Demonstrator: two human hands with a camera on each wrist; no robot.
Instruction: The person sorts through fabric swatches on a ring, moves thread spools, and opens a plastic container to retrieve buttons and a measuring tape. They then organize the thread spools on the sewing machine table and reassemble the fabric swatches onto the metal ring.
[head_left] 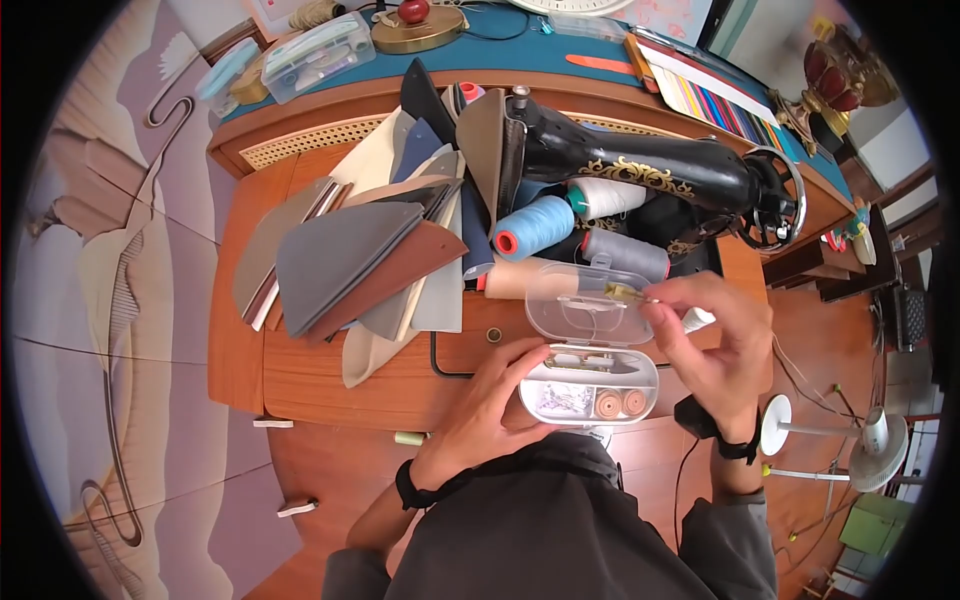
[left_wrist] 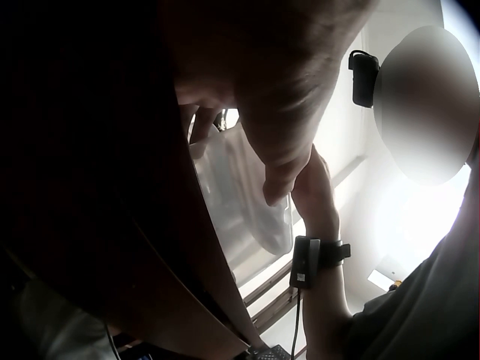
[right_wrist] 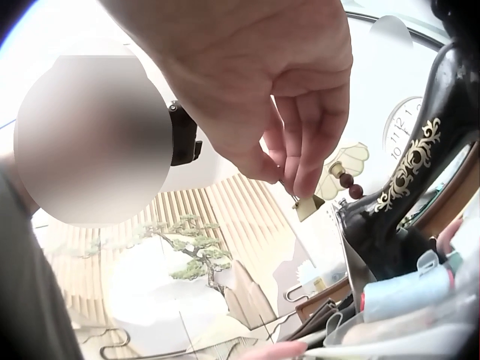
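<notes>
My left hand (head_left: 492, 392) grips the left end of a small white sewing box (head_left: 651, 392), its thumb along the rim. The hinged clear lid (head_left: 540, 318) stands open toward the sewing machine. Inside lie metal pieces (head_left: 585, 361) in the back compartment, small purplish pieces (head_left: 562, 401) at front left and two pinkish-brown round discs (head_left: 608, 404) at front right. Above the lid, my right hand (head_left: 718, 335) pinches a small brass-coloured flat piece (right_wrist: 308, 208) between thumb and fingertips; its exact kind I cannot tell. The left wrist view shows the box's translucent underside (left_wrist: 251, 214).
A black sewing machine (head_left: 620, 160) stands behind the box, with blue (head_left: 540, 226), white and grey thread spools before it. Fanned leather swatches (head_left: 345, 260) cover the table's left. A small ring-like piece (head_left: 493, 335) lies left of the lid. A fan (head_left: 880, 450) stands at right.
</notes>
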